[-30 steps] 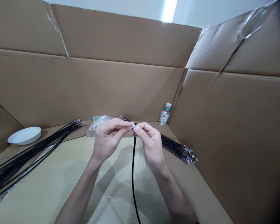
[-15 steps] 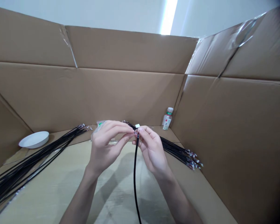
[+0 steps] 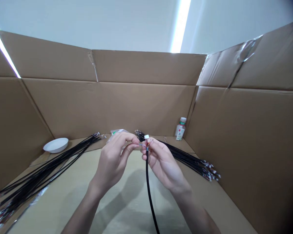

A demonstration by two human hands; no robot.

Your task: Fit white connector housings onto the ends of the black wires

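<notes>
A black cable (image 3: 149, 187) rises from the bottom of the view to my hands, upright at its top. Thin coloured wires fan out of its end, and a white connector (image 3: 146, 136) stands above them. My right hand (image 3: 164, 162) grips the cable's wire end between thumb and fingers. Left of the wires, my left hand (image 3: 116, 156) pinches thumb to forefinger on a tiny pale piece, too small to make out. The fingertips of both hands are close together, a small gap apart.
A bundle of black cables (image 3: 48, 169) lies at left, another bundle (image 3: 185, 157) at right. A white bowl (image 3: 56, 145) sits back left, a plastic bottle (image 3: 180, 129) back right. A clear bag (image 3: 117, 131) lies behind my left hand. Cardboard walls (image 3: 146, 107) enclose the table (image 3: 122, 208).
The view has tilted up and turned left slightly. My fingertips have drawn a little apart, and the white connector and coloured wires show more plainly.
</notes>
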